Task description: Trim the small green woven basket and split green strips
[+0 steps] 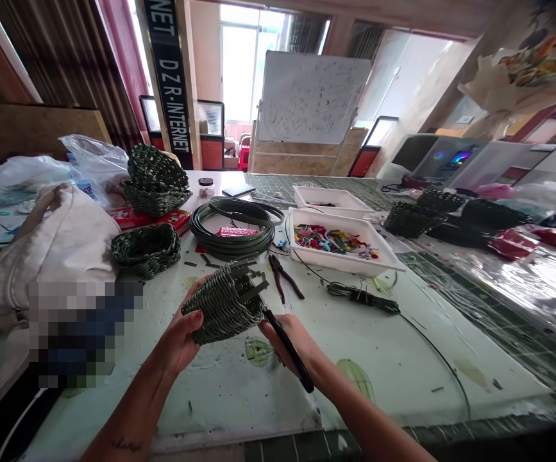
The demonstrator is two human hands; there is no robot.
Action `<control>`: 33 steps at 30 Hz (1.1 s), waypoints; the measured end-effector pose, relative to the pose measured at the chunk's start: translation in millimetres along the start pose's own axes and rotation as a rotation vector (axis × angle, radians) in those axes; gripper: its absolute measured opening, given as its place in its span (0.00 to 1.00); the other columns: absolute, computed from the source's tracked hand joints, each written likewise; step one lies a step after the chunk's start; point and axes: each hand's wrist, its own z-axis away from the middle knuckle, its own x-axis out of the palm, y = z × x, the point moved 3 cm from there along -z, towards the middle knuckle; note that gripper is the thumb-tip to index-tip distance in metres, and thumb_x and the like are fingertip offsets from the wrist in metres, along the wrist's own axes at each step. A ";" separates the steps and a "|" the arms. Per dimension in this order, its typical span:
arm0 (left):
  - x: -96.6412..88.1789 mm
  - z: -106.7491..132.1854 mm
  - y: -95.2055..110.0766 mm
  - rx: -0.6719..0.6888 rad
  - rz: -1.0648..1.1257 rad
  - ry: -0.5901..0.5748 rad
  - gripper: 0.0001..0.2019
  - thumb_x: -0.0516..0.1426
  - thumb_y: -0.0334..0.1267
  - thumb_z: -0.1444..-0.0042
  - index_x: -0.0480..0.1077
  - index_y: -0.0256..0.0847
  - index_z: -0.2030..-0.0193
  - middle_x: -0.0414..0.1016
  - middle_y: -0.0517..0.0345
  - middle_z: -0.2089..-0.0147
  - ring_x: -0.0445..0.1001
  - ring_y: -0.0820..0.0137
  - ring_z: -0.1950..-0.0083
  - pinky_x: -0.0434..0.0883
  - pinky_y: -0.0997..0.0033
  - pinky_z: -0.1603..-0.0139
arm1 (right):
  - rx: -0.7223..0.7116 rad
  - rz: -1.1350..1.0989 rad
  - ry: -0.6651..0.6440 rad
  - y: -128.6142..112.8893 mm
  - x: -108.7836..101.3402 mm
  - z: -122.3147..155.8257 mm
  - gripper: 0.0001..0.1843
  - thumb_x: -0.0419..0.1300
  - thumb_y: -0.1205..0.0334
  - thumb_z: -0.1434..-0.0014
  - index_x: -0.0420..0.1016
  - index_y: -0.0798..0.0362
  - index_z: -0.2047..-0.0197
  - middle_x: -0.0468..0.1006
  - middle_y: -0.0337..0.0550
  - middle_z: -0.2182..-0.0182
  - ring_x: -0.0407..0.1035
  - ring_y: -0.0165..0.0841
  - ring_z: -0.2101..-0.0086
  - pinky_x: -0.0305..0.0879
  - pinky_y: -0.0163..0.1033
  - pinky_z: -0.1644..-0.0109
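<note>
My left hand (pixel 186 327) is wrapped round a small dark green woven basket (pixel 222 308), thumb on its near side. The basket is tilted, its mouth turned to the right, and flat strip ends stick out past the rim. My right hand (pixel 290 343) is closed on a long black-handled tool (pixel 290 353). The tool's metallic tip meets the basket's rim; its jaws are mostly hidden, so I cannot tell its exact kind. Just beyond the basket lies a pair of dark-handled pliers (pixel 283 276) on the table.
Behind the basket lies a coil of green strip (pixel 239 244). White trays (pixel 354 260) hold small colourful pieces. A finished-looking woven basket (pixel 145 250) and stacked ones (pixel 157 179) stand left, near a pale bag (pixel 42 244). A bundled dark cord (pixel 362 298) lies right. Strip offcuts are scattered about.
</note>
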 end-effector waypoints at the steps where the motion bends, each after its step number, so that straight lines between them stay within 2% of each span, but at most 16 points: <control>1: 0.0 0.0 0.4 0.002 0.010 0.015 0.35 0.65 0.43 0.55 0.63 0.44 0.38 0.73 0.47 0.45 0.69 0.50 0.41 0.65 0.52 0.38 | 0.005 -0.009 0.005 0.1 0.6 -0.6 0.22 0.48 0.47 0.40 0.51 0.51 0.79 0.54 0.34 0.85 0.47 0.24 0.83 0.42 0.33 0.79; 5: 1.7 -0.7 1.9 -0.003 0.084 0.092 0.33 0.64 0.42 0.54 0.65 0.44 0.39 0.76 0.49 0.48 0.67 0.51 0.39 0.64 0.50 0.37 | 0.023 -0.017 0.040 2.6 4.2 -4.7 0.22 0.48 0.47 0.40 0.49 0.51 0.79 0.49 0.32 0.85 0.43 0.24 0.83 0.38 0.34 0.79; 8: 3.2 -1.5 2.5 -0.039 0.145 0.138 0.31 0.63 0.45 0.53 0.66 0.45 0.41 0.79 0.51 0.52 0.67 0.51 0.39 0.63 0.47 0.37 | 0.034 -0.014 0.075 5.9 7.0 -8.4 0.22 0.48 0.49 0.41 0.46 0.51 0.79 0.45 0.32 0.84 0.41 0.24 0.82 0.37 0.35 0.78; 13: 4.2 -2.2 1.8 -0.063 0.218 0.127 0.27 0.62 0.47 0.50 0.68 0.45 0.43 0.78 0.51 0.50 0.67 0.51 0.39 0.62 0.43 0.37 | 0.047 0.015 0.093 6.2 6.1 -11.1 0.21 0.50 0.51 0.43 0.46 0.51 0.79 0.46 0.32 0.83 0.42 0.24 0.81 0.37 0.35 0.78; 18: -2.2 -2.5 -6.4 -0.120 0.241 0.030 0.27 0.60 0.49 0.48 0.67 0.45 0.41 0.77 0.50 0.49 0.68 0.50 0.40 0.61 0.41 0.37 | 0.053 0.036 0.066 0.5 -1.1 -9.3 0.20 0.50 0.48 0.43 0.50 0.51 0.79 0.52 0.34 0.83 0.47 0.26 0.81 0.41 0.34 0.78; 22: -3.5 -2.3 -7.0 -0.102 0.198 -0.068 0.31 0.61 0.50 0.48 0.62 0.46 0.37 0.75 0.50 0.46 0.64 0.50 0.37 0.59 0.45 0.35 | 0.056 0.029 0.045 -2.4 -4.5 -8.0 0.20 0.48 0.45 0.42 0.58 0.52 0.76 0.60 0.37 0.81 0.53 0.27 0.81 0.45 0.33 0.78; 26: -2.1 -1.8 -5.4 -0.103 0.173 -0.120 0.35 0.61 0.51 0.48 0.58 0.47 0.35 0.73 0.49 0.43 0.62 0.49 0.35 0.60 0.45 0.35 | 0.064 0.011 0.027 -1.6 -4.7 -8.4 0.23 0.47 0.43 0.41 0.56 0.52 0.78 0.59 0.37 0.84 0.55 0.28 0.81 0.48 0.33 0.78; 29: 1.3 0.0 -4.2 -0.124 0.136 -0.182 0.42 0.65 0.52 0.54 0.56 0.48 0.34 0.70 0.46 0.41 0.62 0.45 0.36 0.62 0.40 0.39 | 0.063 -0.010 0.025 -0.4 -4.8 -9.4 0.25 0.47 0.43 0.40 0.54 0.52 0.80 0.58 0.36 0.85 0.55 0.27 0.82 0.48 0.33 0.78; 33: 11.0 3.2 1.4 -0.065 -0.002 -0.239 0.53 0.72 0.40 0.66 0.52 0.49 0.33 0.64 0.45 0.36 0.56 0.44 0.33 0.58 0.41 0.36 | 0.051 -0.041 0.025 0.2 -3.5 -11.3 0.26 0.46 0.42 0.40 0.53 0.51 0.81 0.57 0.35 0.87 0.54 0.26 0.83 0.48 0.33 0.79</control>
